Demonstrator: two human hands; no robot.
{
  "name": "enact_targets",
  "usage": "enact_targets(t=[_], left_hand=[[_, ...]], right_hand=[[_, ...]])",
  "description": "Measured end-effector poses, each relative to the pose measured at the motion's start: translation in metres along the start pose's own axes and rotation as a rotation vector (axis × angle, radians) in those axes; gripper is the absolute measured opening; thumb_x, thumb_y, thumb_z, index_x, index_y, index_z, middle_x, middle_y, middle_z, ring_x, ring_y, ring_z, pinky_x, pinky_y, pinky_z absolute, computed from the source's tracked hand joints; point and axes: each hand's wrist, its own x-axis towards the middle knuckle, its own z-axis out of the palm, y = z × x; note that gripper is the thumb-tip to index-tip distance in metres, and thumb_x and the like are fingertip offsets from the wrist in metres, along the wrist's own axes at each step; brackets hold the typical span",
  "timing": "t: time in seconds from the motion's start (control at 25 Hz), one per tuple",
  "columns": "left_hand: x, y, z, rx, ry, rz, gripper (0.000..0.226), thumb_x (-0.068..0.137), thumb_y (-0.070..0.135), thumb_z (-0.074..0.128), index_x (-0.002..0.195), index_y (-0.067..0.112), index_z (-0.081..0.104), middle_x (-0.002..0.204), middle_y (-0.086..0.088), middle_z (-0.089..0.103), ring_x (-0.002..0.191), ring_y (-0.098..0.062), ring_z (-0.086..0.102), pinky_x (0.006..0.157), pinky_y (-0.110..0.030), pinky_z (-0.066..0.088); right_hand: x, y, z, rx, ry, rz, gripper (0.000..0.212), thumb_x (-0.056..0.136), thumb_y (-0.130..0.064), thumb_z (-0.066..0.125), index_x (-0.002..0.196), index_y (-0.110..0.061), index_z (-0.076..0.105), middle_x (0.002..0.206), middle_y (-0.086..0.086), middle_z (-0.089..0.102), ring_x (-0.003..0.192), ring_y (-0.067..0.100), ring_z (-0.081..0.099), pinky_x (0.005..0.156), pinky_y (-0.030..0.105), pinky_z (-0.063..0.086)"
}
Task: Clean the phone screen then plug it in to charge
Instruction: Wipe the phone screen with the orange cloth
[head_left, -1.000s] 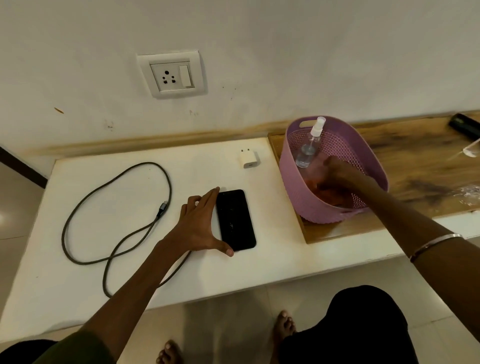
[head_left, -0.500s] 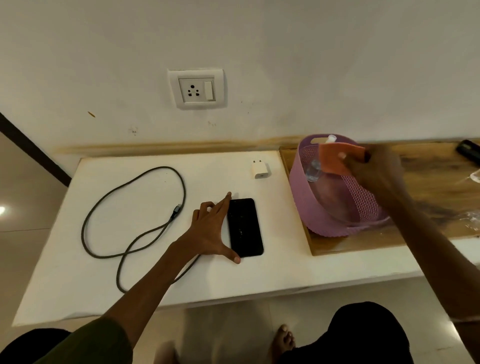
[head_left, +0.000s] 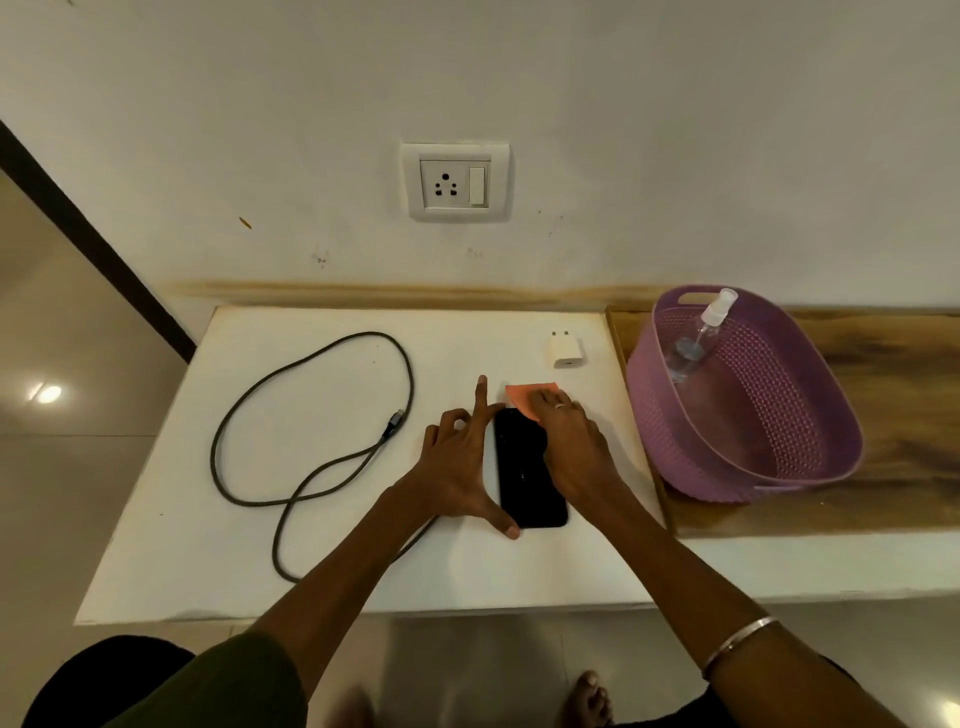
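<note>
Lying flat on the white table (head_left: 311, 545) below the wall socket (head_left: 454, 183), the phone (head_left: 527, 475) is braced along its left edge by the left hand (head_left: 460, 467), forefinger and thumb stretched straight against it with the other fingers curled loosely and holding nothing. It is judged stiff, smooth and apt to slide on the table, with glass that may scratch, so light strokes are called for while the edges are steadied. The small orange cloth (head_left: 524, 397), judged soft and light, is pressed on the phone's far end under the flat, straightened fingers of the right hand (head_left: 571, 441).
</note>
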Motion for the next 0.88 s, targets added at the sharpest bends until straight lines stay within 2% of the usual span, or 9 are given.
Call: enact_targets(t=[0.16, 0.32, 0.36, 0.44, 0.52, 0.6, 0.68, 0.76, 0.88], left_hand=[[0.001, -0.002, 0.001, -0.025, -0.002, -0.012, 0.170, 0.028, 0.078, 0.082, 0.142, 0.037, -0.038, 0.156, -0.001, 0.029, 0.143, -0.027, 0.020, 0.112, -0.043, 0.015], [0.000, -0.001, 0.001, -0.037, 0.006, -0.021, 0.171, 0.030, 0.075, 0.085, 0.141, 0.037, -0.040, 0.154, -0.002, 0.031, 0.143, -0.026, 0.018, 0.112, -0.045, 0.015], [-0.001, -0.001, 0.001, -0.039, 0.004, -0.021, 0.171, 0.031, 0.073, 0.086, 0.140, 0.038, -0.041, 0.155, -0.002, 0.031, 0.144, -0.027, 0.017, 0.114, -0.046, 0.015], [-0.002, 0.001, 0.000, -0.046, 0.003, -0.017, 0.171, 0.032, 0.070, 0.088, 0.141, 0.037, -0.040, 0.156, 0.001, 0.030, 0.145, -0.027, 0.015, 0.115, -0.048, 0.013], [-0.003, 0.002, -0.002, -0.054, 0.004, -0.018, 0.171, 0.030, 0.068, 0.089, 0.145, 0.036, -0.034, 0.158, 0.005, 0.028, 0.146, -0.025, 0.013, 0.116, -0.049, 0.011], [-0.003, 0.002, -0.004, -0.046, 0.001, -0.021, 0.170, 0.029, 0.068, 0.090, 0.147, 0.037, -0.029, 0.158, 0.006, 0.026, 0.147, -0.024, 0.011, 0.118, -0.050, 0.011], [-0.003, 0.002, -0.004, -0.030, -0.004, -0.027, 0.168, 0.028, 0.070, 0.088, 0.148, 0.039, -0.025, 0.158, 0.004, 0.026, 0.148, -0.024, 0.010, 0.119, -0.051, 0.012], [-0.002, 0.002, -0.005, -0.011, -0.003, -0.030, 0.166, 0.026, 0.074, 0.086, 0.149, 0.040, -0.021, 0.158, 0.004, 0.026, 0.147, -0.023, 0.011, 0.118, -0.050, 0.012], [-0.001, 0.000, -0.004, 0.016, 0.006, -0.024, 0.161, 0.023, 0.080, 0.081, 0.149, 0.041, -0.011, 0.156, 0.006, 0.027, 0.144, -0.023, 0.015, 0.116, -0.046, 0.015]], right_hand=[[0.003, 0.002, 0.024, 0.179, 0.023, 0.043, 0.062, 0.089, -0.065, 0.037, 0.137, -0.026, 0.040, 0.132, -0.002, 0.053, 0.111, 0.017, 0.054, 0.100, 0.037, 0.044], [-0.003, 0.001, 0.038, 0.179, 0.041, -0.008, 0.047, 0.093, -0.053, 0.046, 0.129, -0.023, 0.047, 0.115, -0.005, 0.062, 0.088, 0.003, 0.056, 0.072, 0.015, 0.044], [-0.004, 0.000, 0.040, 0.183, 0.030, -0.012, 0.045, 0.095, -0.046, 0.047, 0.130, -0.019, 0.047, 0.119, 0.000, 0.062, 0.089, 0.005, 0.057, 0.073, 0.015, 0.046], [-0.005, 0.000, 0.040, 0.228, -0.033, 0.005, 0.049, 0.095, -0.042, 0.049, 0.136, -0.015, 0.042, 0.134, 0.008, 0.055, 0.109, 0.017, 0.058, 0.095, 0.028, 0.049], [-0.002, 0.001, 0.032, 0.176, -0.157, -0.039, 0.055, 0.096, -0.035, 0.050, 0.145, -0.016, 0.033, 0.149, 0.005, 0.041, 0.133, 0.024, 0.044, 0.113, 0.033, 0.035], [0.000, 0.002, 0.021, -0.097, -0.179, -0.219, 0.062, 0.093, -0.018, 0.057, 0.149, -0.020, 0.029, 0.158, 0.001, 0.026, 0.143, 0.022, 0.028, 0.114, 0.032, 0.028], [0.001, 0.008, 0.019, -0.128, -0.201, -0.312, 0.061, 0.091, -0.010, 0.058, 0.146, -0.023, 0.035, 0.158, -0.002, 0.026, 0.146, 0.020, 0.023, 0.116, 0.032, 0.025], [-0.004, 0.011, 0.016, 0.019, -0.194, -0.297, 0.048, 0.095, -0.029, 0.054, 0.140, -0.026, 0.040, 0.152, -0.002, 0.037, 0.143, 0.021, 0.030, 0.118, 0.036, 0.027], [0.003, 0.022, 0.014, -0.052, -0.120, -0.260, 0.061, 0.089, -0.058, 0.049, 0.140, -0.027, 0.037, 0.142, 0.001, 0.046, 0.129, 0.025, 0.045, 0.112, 0.041, 0.035]])
